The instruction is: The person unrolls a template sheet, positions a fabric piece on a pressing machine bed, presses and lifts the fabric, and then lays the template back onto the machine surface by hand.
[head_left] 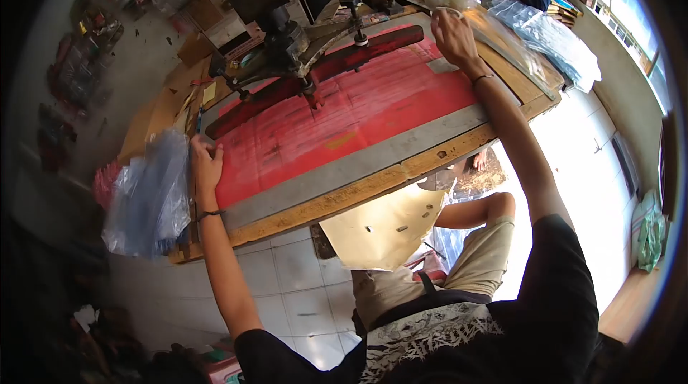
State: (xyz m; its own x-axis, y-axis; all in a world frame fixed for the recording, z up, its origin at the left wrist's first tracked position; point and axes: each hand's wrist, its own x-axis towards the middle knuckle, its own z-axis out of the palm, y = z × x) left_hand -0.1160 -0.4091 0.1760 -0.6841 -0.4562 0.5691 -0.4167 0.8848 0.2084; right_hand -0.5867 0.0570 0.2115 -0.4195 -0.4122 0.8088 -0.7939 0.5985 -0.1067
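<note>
The left hand (206, 162) bends at the left edge of the grey-bordered red panel (287, 151), the right hand (454, 38) curls by its far right corner — whether either grips, I cannot tell — and it lies on the table (401, 170) beneath a dark red bar (387, 45), work seemingly under way, remainder unclear.

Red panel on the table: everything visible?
The red panel lies flat, roughly rectangular, with a grey strip along its near side, then the wooden table edge. Its surface is streaked dark, with a yellowish smear and, near the right end, a pale patch; material unclear. A long dark-red bar spans over it; contact can't be told. The left hand is at its left edge, the right hand by its far right corner.
</note>
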